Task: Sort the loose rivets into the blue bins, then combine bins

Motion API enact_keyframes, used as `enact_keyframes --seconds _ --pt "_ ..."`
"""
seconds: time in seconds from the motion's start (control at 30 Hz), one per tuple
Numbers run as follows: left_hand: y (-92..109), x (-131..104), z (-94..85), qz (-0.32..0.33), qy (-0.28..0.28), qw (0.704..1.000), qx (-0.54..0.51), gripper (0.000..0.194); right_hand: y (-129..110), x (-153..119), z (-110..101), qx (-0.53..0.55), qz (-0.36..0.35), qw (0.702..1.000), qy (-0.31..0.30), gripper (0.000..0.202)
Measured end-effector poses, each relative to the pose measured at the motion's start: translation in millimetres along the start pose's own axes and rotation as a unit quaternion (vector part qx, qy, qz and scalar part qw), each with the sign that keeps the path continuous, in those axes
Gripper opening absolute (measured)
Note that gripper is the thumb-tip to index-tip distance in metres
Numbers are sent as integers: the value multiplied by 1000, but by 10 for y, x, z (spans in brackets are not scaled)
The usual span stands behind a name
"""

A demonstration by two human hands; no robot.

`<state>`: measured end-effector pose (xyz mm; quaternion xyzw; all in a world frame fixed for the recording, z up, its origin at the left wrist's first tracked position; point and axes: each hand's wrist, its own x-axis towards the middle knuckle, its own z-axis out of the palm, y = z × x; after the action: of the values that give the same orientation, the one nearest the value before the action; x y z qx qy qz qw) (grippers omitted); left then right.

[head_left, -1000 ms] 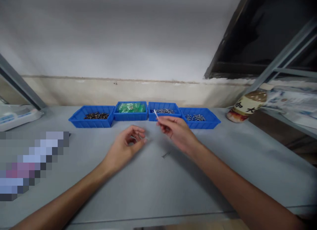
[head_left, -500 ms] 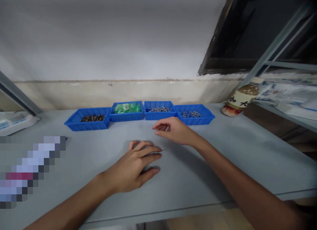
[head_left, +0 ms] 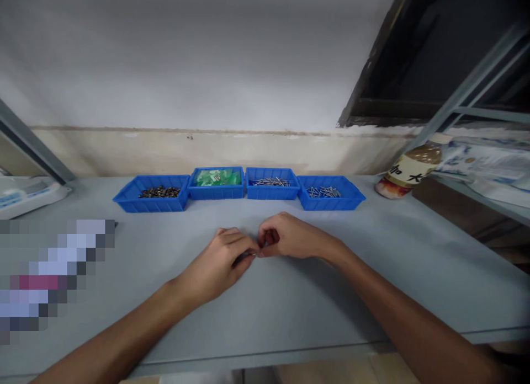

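Open grey table (head_left: 372, 273) around hands (head_left: 256, 249)

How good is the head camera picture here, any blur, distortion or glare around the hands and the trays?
Head view: soft, even light, no glare; faint shadows lie under both arms on the table. Wide-angle distortion bends the edges. The left hand and right hand are slightly soft, so the small thin part pinched between them is hard to make out. The four blue trays read clearly. A pixelated block covers the left.
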<state>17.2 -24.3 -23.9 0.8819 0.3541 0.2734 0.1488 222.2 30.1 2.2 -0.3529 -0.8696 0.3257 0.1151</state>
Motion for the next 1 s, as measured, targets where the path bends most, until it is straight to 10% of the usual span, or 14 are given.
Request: enact_keyframes --seconds 0.33,0.57,0.8,1.0 --pt "-22 -7 -108 -96 194 975 -45 23 -87 112 112 273 23 955 115 8" --pt "-28 3 -99 -71 100 992 1 14 -98 115 44 534 41 832 146 14" --pt "-43 -19 -98 -54 57 997 29 11 -61 170 55 520 23 805 284 20" --pt "-14 -9 -110 -49 37 998 33 9 154 33 -402 326 -19 819 472 19"
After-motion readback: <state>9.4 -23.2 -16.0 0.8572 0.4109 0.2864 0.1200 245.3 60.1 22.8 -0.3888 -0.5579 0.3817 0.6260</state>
